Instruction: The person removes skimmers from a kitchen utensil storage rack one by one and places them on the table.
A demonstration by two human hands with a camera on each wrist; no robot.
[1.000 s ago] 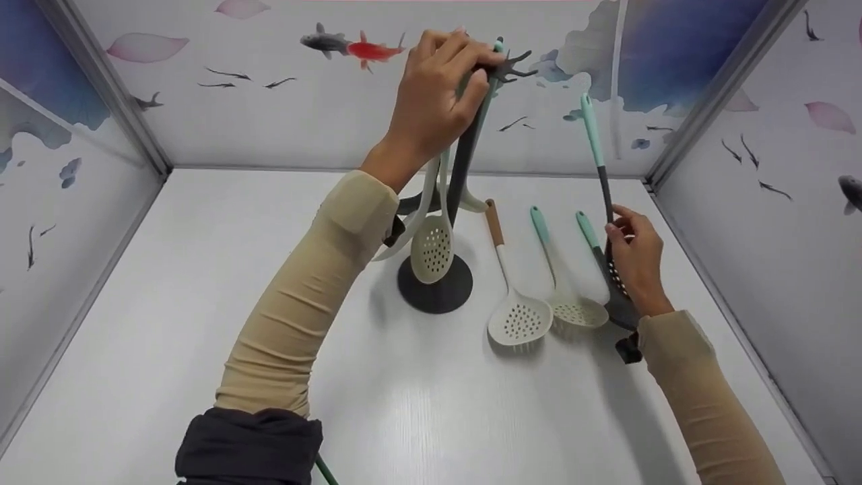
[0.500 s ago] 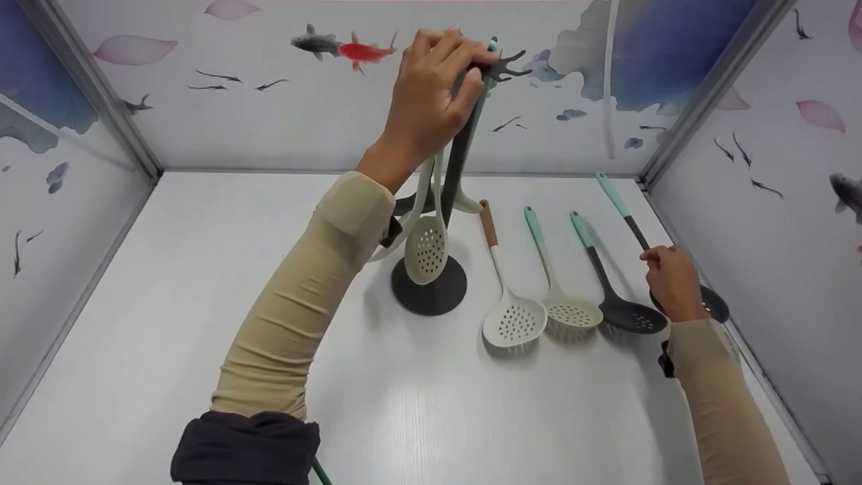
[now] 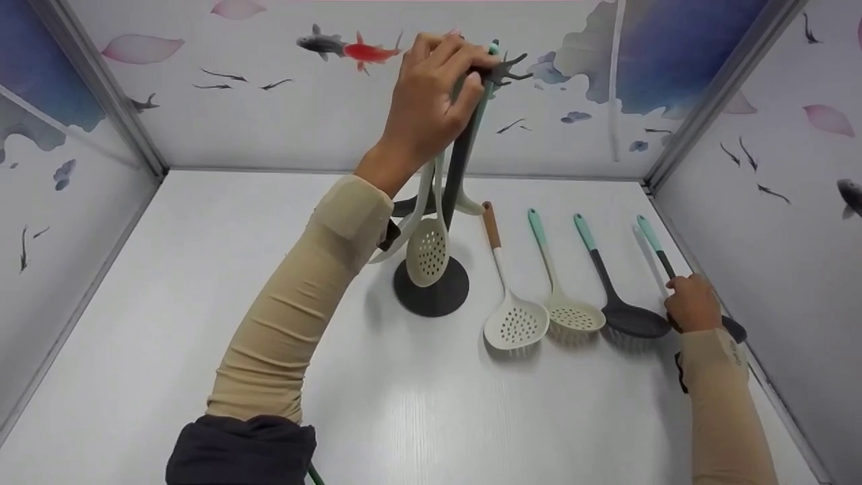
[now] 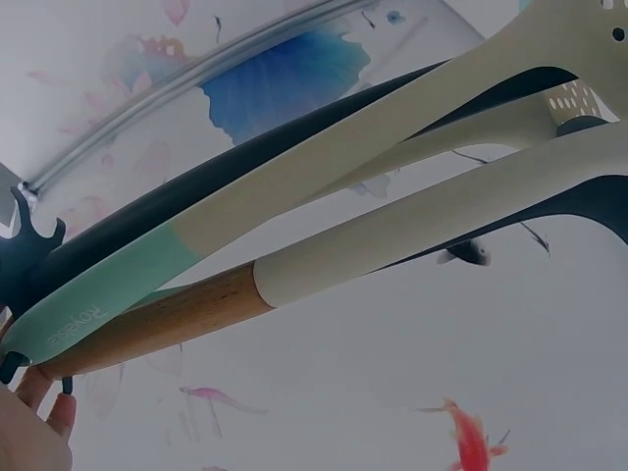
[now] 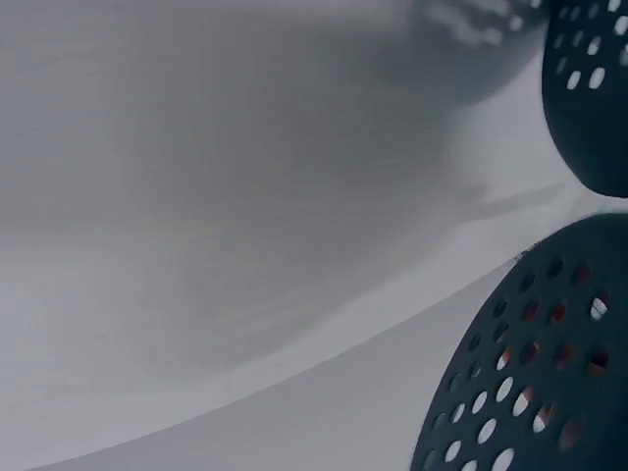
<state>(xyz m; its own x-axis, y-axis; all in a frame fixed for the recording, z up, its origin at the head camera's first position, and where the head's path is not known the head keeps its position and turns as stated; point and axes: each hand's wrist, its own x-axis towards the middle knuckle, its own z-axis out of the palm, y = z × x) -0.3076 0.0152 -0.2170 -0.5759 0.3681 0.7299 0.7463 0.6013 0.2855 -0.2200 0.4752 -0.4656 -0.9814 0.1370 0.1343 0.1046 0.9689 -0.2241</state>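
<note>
My left hand (image 3: 431, 94) grips the top of a black utensil stand (image 3: 460, 162), near its hooks. A beige slotted spoon (image 3: 427, 252) and other utensils hang there; the left wrist view shows a mint-handled one (image 4: 118, 285) and a wooden-handled one (image 4: 177, 319). At the table's right side, my right hand (image 3: 693, 304) holds a black skimmer with a mint handle (image 3: 648, 234) by its shaft, low over the table; whether it touches is unclear. My hand partly hides it. The right wrist view shows its perforated head (image 5: 549, 392).
Left of the held skimmer lie a black skimmer (image 3: 633, 320), a beige skimmer (image 3: 576, 315) and a white skimmer (image 3: 517, 325) with a brown handle, side by side on the white table (image 3: 404, 397). Printed panels (image 3: 269, 128) wall the table at back and sides.
My right hand has moved right and down with the black skimmer, away from the other skimmers, and its handle has tilted down toward the table. My left hand stays on the stand.
</note>
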